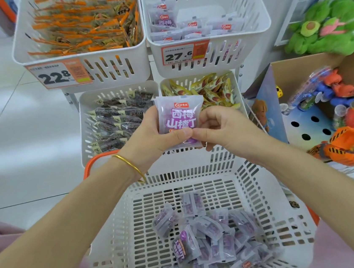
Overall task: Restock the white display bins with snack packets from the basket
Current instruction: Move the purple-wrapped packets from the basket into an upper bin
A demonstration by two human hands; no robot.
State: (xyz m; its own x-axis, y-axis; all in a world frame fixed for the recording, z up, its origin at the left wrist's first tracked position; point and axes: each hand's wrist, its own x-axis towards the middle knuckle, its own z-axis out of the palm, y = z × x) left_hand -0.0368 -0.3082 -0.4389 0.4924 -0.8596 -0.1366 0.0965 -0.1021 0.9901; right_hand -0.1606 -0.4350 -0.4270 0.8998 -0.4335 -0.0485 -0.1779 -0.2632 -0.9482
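A purple-and-white snack packet (177, 116) stands upright in the middle of the view, pinched at its lower edge by both hands. My left hand (150, 137), with a gold bangle on the wrist, grips its left side; my right hand (219, 126) grips its right side. Below them the white slotted basket (120, 228) with an orange handle holds several more purple packets (206, 240). The upper right white bin (254, 26), tagged 27.6, holds several matching purple packets (192, 26) low inside.
The upper left bin (21, 52), tagged 22.8, is packed with orange-edged packets. Below sit a bin of dark packets (117, 118) and one of yellow packets (210, 90). A cardboard box of toys (333, 102) and green plush (335, 25) crowd the right side. Tiled floor lies left.
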